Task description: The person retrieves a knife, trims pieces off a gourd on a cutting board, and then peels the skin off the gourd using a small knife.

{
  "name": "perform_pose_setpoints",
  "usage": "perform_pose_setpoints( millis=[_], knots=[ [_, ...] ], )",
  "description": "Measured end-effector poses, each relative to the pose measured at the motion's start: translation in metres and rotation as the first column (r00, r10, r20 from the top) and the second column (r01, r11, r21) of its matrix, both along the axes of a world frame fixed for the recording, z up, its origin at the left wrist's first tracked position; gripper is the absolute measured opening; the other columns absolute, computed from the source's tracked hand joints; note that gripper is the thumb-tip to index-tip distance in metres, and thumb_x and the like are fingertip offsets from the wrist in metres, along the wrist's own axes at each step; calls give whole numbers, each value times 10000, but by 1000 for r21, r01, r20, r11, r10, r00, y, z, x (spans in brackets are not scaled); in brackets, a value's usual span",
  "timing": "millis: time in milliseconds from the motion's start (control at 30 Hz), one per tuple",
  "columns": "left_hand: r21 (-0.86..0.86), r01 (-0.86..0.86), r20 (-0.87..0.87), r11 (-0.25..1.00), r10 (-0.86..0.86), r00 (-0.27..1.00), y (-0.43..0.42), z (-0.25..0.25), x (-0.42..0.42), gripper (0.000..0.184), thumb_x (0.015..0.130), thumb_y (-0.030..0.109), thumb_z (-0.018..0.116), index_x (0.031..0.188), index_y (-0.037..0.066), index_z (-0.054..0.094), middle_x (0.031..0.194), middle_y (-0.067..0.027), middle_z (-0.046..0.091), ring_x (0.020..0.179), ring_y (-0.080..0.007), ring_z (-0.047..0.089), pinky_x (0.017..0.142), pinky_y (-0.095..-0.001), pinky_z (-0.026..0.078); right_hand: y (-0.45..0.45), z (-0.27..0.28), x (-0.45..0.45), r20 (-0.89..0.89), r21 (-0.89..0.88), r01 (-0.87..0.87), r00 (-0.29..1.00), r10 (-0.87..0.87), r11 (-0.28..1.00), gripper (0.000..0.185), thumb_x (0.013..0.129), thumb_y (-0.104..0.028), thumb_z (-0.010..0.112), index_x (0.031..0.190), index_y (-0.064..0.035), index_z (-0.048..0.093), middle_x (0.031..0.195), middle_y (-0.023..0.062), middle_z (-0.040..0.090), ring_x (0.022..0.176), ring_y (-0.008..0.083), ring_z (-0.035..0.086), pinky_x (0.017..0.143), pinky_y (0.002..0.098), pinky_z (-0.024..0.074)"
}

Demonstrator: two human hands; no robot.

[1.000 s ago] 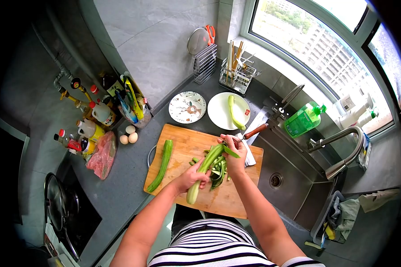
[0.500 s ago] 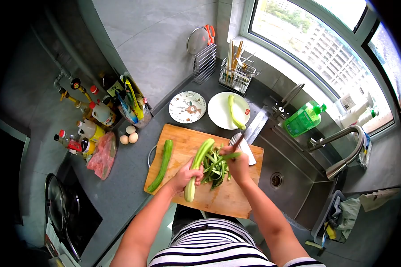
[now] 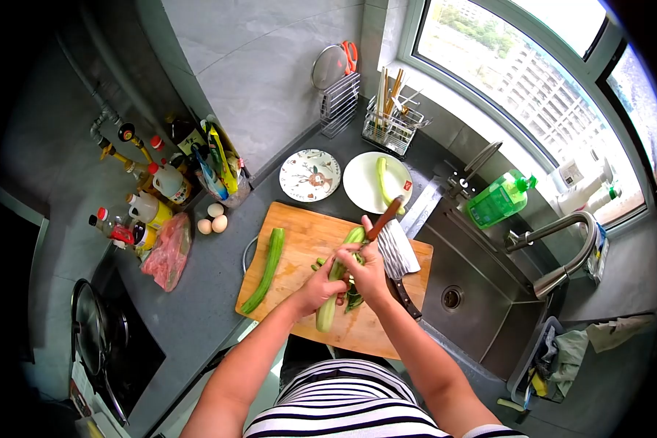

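Note:
My left hand (image 3: 318,290) is wrapped round a long pale-green, partly peeled luffa (image 3: 325,317), held slanting over the wooden cutting board (image 3: 306,226). My right hand (image 3: 369,273) grips a peeler with a reddish-brown handle (image 3: 385,218); its working end is hidden by my fingers against the luffa. Green peelings (image 3: 353,300) lie under my hands, mostly covered. To the left on the board rests an unpeeled dark-green luffa (image 3: 266,271). A cleaver (image 3: 399,250) with a dark handle lies on the board's right side, beside my right hand.
Behind the board stand a patterned plate (image 3: 310,176) and a white plate (image 3: 361,193) bearing a peeled luffa (image 3: 383,182). The sink (image 3: 474,314) is right. Eggs (image 3: 212,221), a pink plastic bag (image 3: 169,257) and several bottles (image 3: 151,212) are left, with a lidded pan (image 3: 91,328) beyond.
My right hand has moved left and inward, from over the cleaver to the luffa beside my left hand. The cleaver's handle now shows. A green strip seen at my right hand no longer shows there.

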State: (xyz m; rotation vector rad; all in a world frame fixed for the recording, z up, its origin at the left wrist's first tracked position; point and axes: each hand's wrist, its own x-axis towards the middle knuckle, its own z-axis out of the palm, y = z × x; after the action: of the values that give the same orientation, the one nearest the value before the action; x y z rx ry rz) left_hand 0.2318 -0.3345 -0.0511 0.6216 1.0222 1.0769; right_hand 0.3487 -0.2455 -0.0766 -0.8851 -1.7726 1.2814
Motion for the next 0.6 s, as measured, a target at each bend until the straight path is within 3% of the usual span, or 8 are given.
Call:
perform_pose_setpoints(
  millis=[67, 133, 267, 333, 400, 433, 533, 600],
  knots=[
    [-24, -8, -14, 1000, 8, 1000, -3, -9, 0, 718, 791, -30, 547, 1423, 106, 235, 867, -34, 499, 628, -120, 512, 553, -264, 464, 9, 2, -5, -325, -455, -46, 938, -117, 889, 193, 868, -143, 677, 999, -1, 657, 1491, 132, 282, 1092, 144, 515, 884, 281, 441],
    [-14, 40, -43, 999, -40, 998, -5, -7, -4, 743, 800, -20, 558, 1438, 87, 191, 868, -39, 502, 631, -123, 514, 562, -264, 467, 22, 2, -4, -353, -458, 15, 914, -198, 889, 179, 905, -177, 644, 992, -20, 645, 1240, 86, 563, 887, 72, 571, 746, 228, 458],
    [-11, 28, -33, 1000, -28, 999, -17, -20, -10, 696, 816, 0, 568, 1417, 63, 223, 866, -37, 499, 641, -120, 511, 588, -271, 470, 40, 6, 5, -319, -671, 118, 845, -429, 732, 167, 924, -225, 622, 947, -61, 648, 888, 7, 671, 707, 60, 581, 619, 201, 445],
    [-18, -5, -7, 1000, 5, 1000, -18, -22, -12, 608, 827, 21, 569, 1367, 57, 291, 865, -34, 497, 656, -117, 509, 606, -272, 470, 44, -3, 14, -297, -526, 183, 875, -381, 830, 139, 896, -185, 658, 914, -47, 660, 878, 13, 673, 696, 66, 591, 603, 212, 446],
    [-34, -56, 25, 998, 57, 998, -18, -22, -13, 491, 840, 44, 568, 1293, 59, 380, 865, -31, 495, 678, -113, 507, 622, -272, 467, 42, -9, 31, 149, -36, 267, 954, -260, 963, 104, 848, -127, 696, 891, -35, 673, 899, 39, 686, 721, 106, 637, 611, 230, 462],
    [-48, -87, 38, 995, 88, 995, -16, -26, -13, 426, 846, 52, 552, 1245, 66, 401, 850, -30, 482, 674, -118, 494, 610, -268, 456, 39, -13, 36, 199, 161, 164, 961, -194, 973, 97, 812, -94, 713, 882, -35, 684, 928, 60, 683, 782, 145, 646, 681, 243, 471],
    [-99, -122, 165, 988, 137, 977, -12, -33, -10, 262, 875, 98, 505, 1131, 85, 452, 823, -30, 463, 670, -123, 467, 589, -257, 432, 31, -13, 38, 100, 280, 72, 990, -103, 957, 93, 804, -79, 707, 890, -47, 686, 994, 82, 670, 887, 185, 627, 778, 280, 466],
    [-136, -73, 359, 988, 118, 926, -12, -32, -11, 202, 908, 157, 475, 1100, 94, 474, 832, -29, 475, 682, -113, 465, 596, -250, 430, 22, -13, 29, -118, -106, 55, 991, -67, 993, 69, 852, -91, 667, 902, -46, 682, 1296, 104, 519, 1106, 190, 541, 931, 316, 407]
  ],
)
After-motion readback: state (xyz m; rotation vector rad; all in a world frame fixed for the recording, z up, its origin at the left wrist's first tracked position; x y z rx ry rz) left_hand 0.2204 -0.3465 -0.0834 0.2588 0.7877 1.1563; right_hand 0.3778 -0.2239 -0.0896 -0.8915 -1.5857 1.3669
